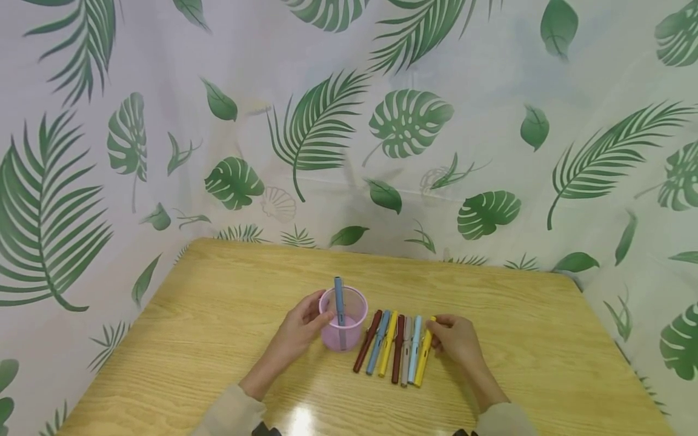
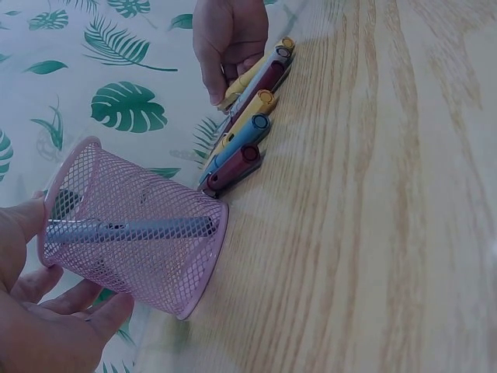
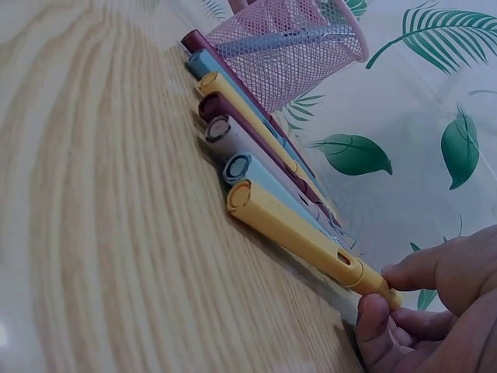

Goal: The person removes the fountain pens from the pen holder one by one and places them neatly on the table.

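A pink mesh pen cup [image 1: 329, 338] stands upright on the table with one blue-grey pen [image 1: 339, 300] leaning inside it. My left hand [image 1: 297, 329] grips the cup from its left, thumb near the rim and the other fingers around the side. To the right of the cup lies a row of pens: dark red [image 1: 368, 342], blue, yellow, dark red, grey, light blue [image 1: 415, 351] and yellow. At the row's right end, my right hand [image 1: 458, 340] pinches the far end of the last yellow pen [image 3: 291, 237] between thumb and fingers. That pen's near end points toward me.
The wood-grain table [image 1: 229, 284] spreads around the cup and pens. Behind it and at both sides hangs a white cloth [image 1: 338, 54] printed with green leaves. A bright reflection shows on the table's front part.
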Tool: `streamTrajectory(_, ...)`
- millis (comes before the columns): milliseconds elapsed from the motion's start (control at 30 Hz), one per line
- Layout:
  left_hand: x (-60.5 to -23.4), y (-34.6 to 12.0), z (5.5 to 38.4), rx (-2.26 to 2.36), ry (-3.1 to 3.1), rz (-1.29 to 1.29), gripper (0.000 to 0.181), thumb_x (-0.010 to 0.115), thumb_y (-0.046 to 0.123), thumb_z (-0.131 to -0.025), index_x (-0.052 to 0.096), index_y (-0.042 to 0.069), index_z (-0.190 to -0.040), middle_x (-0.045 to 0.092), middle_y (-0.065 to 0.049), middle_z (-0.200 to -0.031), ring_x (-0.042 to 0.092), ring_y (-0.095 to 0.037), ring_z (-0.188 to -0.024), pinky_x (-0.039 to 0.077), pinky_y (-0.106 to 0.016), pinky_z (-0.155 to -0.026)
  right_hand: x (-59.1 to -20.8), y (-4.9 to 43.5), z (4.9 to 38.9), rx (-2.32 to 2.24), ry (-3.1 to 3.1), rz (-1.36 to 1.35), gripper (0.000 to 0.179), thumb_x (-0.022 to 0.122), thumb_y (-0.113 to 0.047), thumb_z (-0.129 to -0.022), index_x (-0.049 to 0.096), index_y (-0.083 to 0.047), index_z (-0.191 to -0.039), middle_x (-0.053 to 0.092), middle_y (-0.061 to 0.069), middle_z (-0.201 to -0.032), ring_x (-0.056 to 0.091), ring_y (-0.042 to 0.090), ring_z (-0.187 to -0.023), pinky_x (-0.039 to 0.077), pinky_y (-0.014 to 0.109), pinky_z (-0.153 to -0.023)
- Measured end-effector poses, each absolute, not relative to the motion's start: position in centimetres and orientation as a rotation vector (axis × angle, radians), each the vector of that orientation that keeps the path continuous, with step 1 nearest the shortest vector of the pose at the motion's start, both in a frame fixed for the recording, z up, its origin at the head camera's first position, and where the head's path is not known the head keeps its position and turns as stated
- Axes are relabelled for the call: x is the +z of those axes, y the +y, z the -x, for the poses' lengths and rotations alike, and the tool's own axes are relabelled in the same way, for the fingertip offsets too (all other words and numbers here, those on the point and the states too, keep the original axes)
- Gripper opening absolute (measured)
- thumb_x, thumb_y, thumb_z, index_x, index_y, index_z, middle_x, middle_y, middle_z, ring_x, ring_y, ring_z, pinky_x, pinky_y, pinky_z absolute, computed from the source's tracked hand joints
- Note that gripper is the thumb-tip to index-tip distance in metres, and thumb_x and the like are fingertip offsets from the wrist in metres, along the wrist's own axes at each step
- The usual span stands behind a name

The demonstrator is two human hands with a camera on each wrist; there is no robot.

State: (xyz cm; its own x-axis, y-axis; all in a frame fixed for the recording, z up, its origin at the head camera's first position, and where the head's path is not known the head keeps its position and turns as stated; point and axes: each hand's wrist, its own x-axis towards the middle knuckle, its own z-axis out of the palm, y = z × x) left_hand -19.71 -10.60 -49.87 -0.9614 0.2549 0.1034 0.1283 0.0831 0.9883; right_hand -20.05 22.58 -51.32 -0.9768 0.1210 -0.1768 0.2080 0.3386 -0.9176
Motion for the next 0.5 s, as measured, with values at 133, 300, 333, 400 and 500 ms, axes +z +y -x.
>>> streamTrajectory(133, -49.74, -10.58, 19.71, 2.031, 2.237, -0.389, 0.053, 0.063, 0.012, -0.105, 0.044, -0.003, -0.152, 0.052, -0.03, -0.146, 0.05, -0.044, -0.136, 0.043, -0.052, -0.113, -51.19, 22.5, 19.89, -1.739, 2.518, -0.312, 0.038, 0.063, -0.008, -0.103, 0.057, 0.019, -0.128, 0.066, 0.012, -0.08, 0.061, 0.015, -0.066, 0.053, 0.023, -0.052)
streamTrajectory(300, -49.76, -10.57, 19.74, 2.042, 2.228, -0.383, 0.053, 0.063, 0.012, -0.104, 0.044, -0.004, -0.152, 0.052, -0.03, -0.146, 0.051, -0.043, -0.136, 0.044, -0.051, -0.112, -51.31, 22.45, 19.89, -1.715, 2.572, -0.319, 0.034, 0.061, -0.008, -0.103, 0.06, 0.018, -0.125, 0.067, 0.011, -0.078, 0.06, 0.015, -0.064, 0.051, 0.023, -0.052)
streamTrajectory(333, -49.78, -10.57, 19.74, 2.043, 2.229, -0.384, 0.053, 0.063, 0.012, -0.104, 0.044, -0.004, -0.152, 0.052, -0.03, -0.146, 0.051, -0.043, -0.136, 0.044, -0.051, -0.112, -51.33, 22.44, 19.88, -1.707, 2.592, -0.318, 0.034, 0.061, -0.008, -0.103, 0.06, 0.017, -0.125, 0.067, 0.011, -0.078, 0.06, 0.015, -0.064, 0.05, 0.022, -0.052)
streamTrajectory(400, -49.83, -10.56, 19.76, 2.038, 2.237, -0.389, 0.053, 0.063, 0.012, -0.105, 0.044, -0.004, -0.152, 0.053, -0.03, -0.146, 0.051, -0.043, -0.135, 0.044, -0.051, -0.112, -51.27, 22.41, 19.87, -1.69, 2.63, -0.323, 0.033, 0.06, -0.01, -0.103, 0.061, 0.016, -0.125, 0.066, 0.011, -0.078, 0.059, 0.015, -0.065, 0.047, 0.022, -0.052)
streamTrajectory(500, -49.93, -10.57, 19.79, 2.026, 2.247, -0.396, 0.052, 0.062, 0.011, -0.105, 0.044, -0.004, -0.152, 0.052, -0.03, -0.146, 0.051, -0.044, -0.136, 0.044, -0.051, -0.112, -50.94, 22.2, 19.9, -1.675, 2.684, -0.332, 0.033, 0.059, -0.012, -0.103, 0.064, 0.012, -0.124, 0.066, 0.012, -0.081, 0.057, 0.014, -0.065, 0.045, 0.02, -0.052)
